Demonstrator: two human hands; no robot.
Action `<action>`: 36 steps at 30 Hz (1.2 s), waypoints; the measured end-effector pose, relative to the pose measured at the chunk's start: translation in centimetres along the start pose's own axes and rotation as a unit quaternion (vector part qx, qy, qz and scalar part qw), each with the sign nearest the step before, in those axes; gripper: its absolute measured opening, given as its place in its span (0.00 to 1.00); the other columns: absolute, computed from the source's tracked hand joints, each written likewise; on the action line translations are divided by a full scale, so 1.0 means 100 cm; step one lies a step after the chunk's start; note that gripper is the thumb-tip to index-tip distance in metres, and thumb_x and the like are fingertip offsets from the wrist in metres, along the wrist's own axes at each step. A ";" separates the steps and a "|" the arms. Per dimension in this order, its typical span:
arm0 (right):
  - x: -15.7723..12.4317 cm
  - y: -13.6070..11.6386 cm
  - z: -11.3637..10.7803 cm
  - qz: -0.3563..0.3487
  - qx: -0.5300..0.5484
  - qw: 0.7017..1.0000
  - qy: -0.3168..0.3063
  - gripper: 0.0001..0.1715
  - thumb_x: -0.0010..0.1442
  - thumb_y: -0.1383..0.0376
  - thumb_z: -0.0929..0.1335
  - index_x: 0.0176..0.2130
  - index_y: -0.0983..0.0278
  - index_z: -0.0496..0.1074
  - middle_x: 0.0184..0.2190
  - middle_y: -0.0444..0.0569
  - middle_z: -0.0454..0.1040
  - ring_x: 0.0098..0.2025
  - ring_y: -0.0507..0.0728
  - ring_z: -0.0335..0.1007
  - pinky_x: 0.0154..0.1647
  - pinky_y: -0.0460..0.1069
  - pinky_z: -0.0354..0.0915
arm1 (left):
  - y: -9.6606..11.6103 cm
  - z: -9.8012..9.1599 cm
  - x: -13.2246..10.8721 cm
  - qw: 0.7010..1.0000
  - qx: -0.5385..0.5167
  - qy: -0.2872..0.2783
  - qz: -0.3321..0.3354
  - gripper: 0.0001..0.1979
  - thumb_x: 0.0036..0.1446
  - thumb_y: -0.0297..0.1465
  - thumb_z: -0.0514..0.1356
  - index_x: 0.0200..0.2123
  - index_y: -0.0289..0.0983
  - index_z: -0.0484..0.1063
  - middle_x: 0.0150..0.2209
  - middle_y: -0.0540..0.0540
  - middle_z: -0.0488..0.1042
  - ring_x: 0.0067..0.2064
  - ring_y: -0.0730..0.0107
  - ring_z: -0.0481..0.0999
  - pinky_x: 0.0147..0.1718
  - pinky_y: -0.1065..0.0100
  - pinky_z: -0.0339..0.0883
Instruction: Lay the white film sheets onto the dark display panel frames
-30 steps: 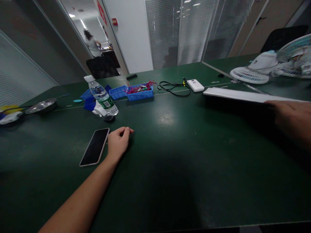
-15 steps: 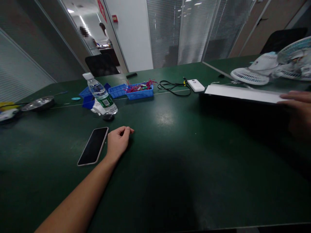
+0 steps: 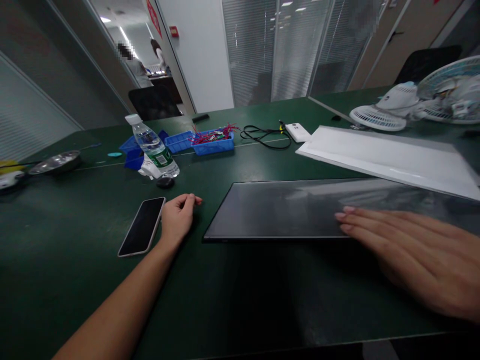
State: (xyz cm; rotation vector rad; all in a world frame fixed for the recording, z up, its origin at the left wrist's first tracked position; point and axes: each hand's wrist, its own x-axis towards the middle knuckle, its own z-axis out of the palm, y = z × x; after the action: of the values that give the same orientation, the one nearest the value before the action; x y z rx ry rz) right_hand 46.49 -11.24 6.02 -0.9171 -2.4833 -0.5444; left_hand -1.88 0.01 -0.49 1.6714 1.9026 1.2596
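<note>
A thin dark panel (image 3: 285,212) with a glossy top and black rim extends across the right side of the table. My right hand (image 3: 416,255) lies over its near edge, fingers stretched out flat on its surface; the thumb is hidden. Behind the panel is a flat white sheet (image 3: 390,157). My left hand (image 3: 178,215) rests on the table with its fingers curled, and whatever they may hold is not visible. Touching or very close to that hand is a phone (image 3: 142,226) with a dark screen.
A water bottle (image 3: 153,145) leans near blue bins (image 3: 213,146), one filled with red wires. Beyond lie a coiled black cable (image 3: 264,137) and a white power bank (image 3: 298,132). Fan parts (image 3: 378,117) occupy the far right; a metal dish (image 3: 56,162) sits left.
The dark panel now lies nearer me, its glossy face showing, with the white sheet apart behind it. My right hand has moved left and toward me. My left hand stays put.
</note>
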 end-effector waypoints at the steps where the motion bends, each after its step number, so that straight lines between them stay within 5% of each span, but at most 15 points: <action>1: 0.012 -0.010 0.005 -0.040 0.004 0.999 0.012 0.49 0.72 0.65 0.60 0.84 0.51 0.44 0.64 0.44 0.79 0.63 0.61 0.79 0.57 0.60 0.82 | -0.002 0.000 0.001 1.000 -0.008 0.000 0.000 0.20 0.66 0.45 0.59 0.33 0.40 0.85 0.35 0.46 0.86 0.39 0.58 0.83 0.44 0.61 0.72; 4: 0.038 -0.031 0.028 -0.096 0.020 0.995 0.030 0.43 0.73 0.69 0.61 0.82 0.62 0.54 0.62 0.52 0.80 0.61 0.64 0.81 0.53 0.60 0.81 | -0.007 -0.002 0.005 1.000 -0.029 0.001 0.001 0.22 0.68 0.46 0.58 0.35 0.39 0.86 0.37 0.44 0.86 0.41 0.58 0.83 0.46 0.60 0.74; 8: 0.051 -0.041 0.064 -0.147 0.032 0.988 0.026 0.27 0.72 0.70 0.64 0.65 0.67 0.78 0.62 0.58 0.81 0.62 0.67 0.79 0.57 0.59 0.77 | -0.005 -0.005 0.008 0.999 -0.032 -0.007 0.009 0.23 0.69 0.47 0.57 0.39 0.38 0.87 0.42 0.42 0.87 0.47 0.55 0.85 0.55 0.57 0.74; 14: 0.061 -0.030 0.106 -0.216 0.098 0.971 -0.008 0.24 0.71 0.71 0.67 0.63 0.67 0.79 0.64 0.60 0.79 0.67 0.65 0.75 0.62 0.58 0.76 | 0.002 -0.007 0.004 0.988 0.015 -0.126 0.092 0.26 0.69 0.49 0.58 0.56 0.38 0.83 0.65 0.37 0.79 0.68 0.49 0.77 0.71 0.47 0.64; 18: 0.070 0.008 0.122 -0.248 0.182 0.950 -0.042 0.22 0.74 0.70 0.66 0.63 0.65 0.78 0.64 0.55 0.79 0.68 0.59 0.74 0.62 0.55 0.76 | -0.001 -0.002 0.002 0.954 0.122 -0.218 0.166 0.32 0.71 0.51 0.57 0.70 0.41 0.74 0.77 0.38 0.65 0.77 0.47 0.64 0.76 0.39 0.54; 21: 0.065 0.067 0.126 -0.140 0.191 0.970 -0.056 0.23 0.76 0.69 0.63 0.65 0.63 0.76 0.63 0.53 0.80 0.65 0.57 0.76 0.65 0.55 0.75 | -0.003 0.001 0.001 0.931 0.198 -0.248 0.182 0.33 0.72 0.51 0.55 0.73 0.43 0.69 0.78 0.39 0.61 0.80 0.48 0.59 0.77 0.38 0.49; 25: 0.031 0.160 0.127 0.144 0.074 0.985 -0.061 0.26 0.78 0.62 0.62 0.68 0.68 0.74 0.68 0.63 0.74 0.73 0.63 0.67 0.77 0.59 0.59 | -0.002 0.002 0.002 0.918 0.242 -0.262 0.176 0.35 0.73 0.51 0.53 0.76 0.42 0.66 0.80 0.40 0.57 0.81 0.49 0.56 0.78 0.38 0.48; 28: -0.001 0.212 0.132 0.253 0.003 0.960 -0.123 0.45 0.77 0.50 0.65 0.75 0.81 0.62 0.76 0.76 0.59 0.80 0.70 0.50 0.79 0.61 0.49 | 0.000 0.003 0.002 0.919 0.251 -0.259 0.159 0.36 0.73 0.51 0.51 0.75 0.39 0.67 0.79 0.39 0.58 0.81 0.48 0.56 0.78 0.38 0.48; 31: -0.024 0.240 0.139 0.365 -0.028 0.910 -0.193 0.57 0.74 0.39 0.63 0.79 0.79 0.56 0.79 0.78 0.49 0.82 0.75 0.42 0.76 0.67 0.48 | -0.001 0.002 0.005 0.925 0.258 -0.241 0.138 0.35 0.74 0.50 0.50 0.73 0.36 0.70 0.77 0.37 0.61 0.80 0.48 0.58 0.78 0.39 0.50; 36: -0.053 0.273 0.145 0.452 -0.006 0.853 -0.262 0.52 0.76 0.38 0.58 0.80 0.71 0.57 0.77 0.75 0.55 0.77 0.73 0.53 0.68 0.70 0.54 | -0.012 -0.005 0.013 0.936 0.274 -0.188 0.117 0.30 0.71 0.46 0.54 0.66 0.38 0.79 0.74 0.39 0.68 0.77 0.45 0.65 0.76 0.39 0.55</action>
State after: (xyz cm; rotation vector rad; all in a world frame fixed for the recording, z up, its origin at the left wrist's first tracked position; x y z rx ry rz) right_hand 64.94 12.49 -3.00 -2.2723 -2.0599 0.0359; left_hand -3.34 1.08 -0.71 2.2697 1.9515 0.4179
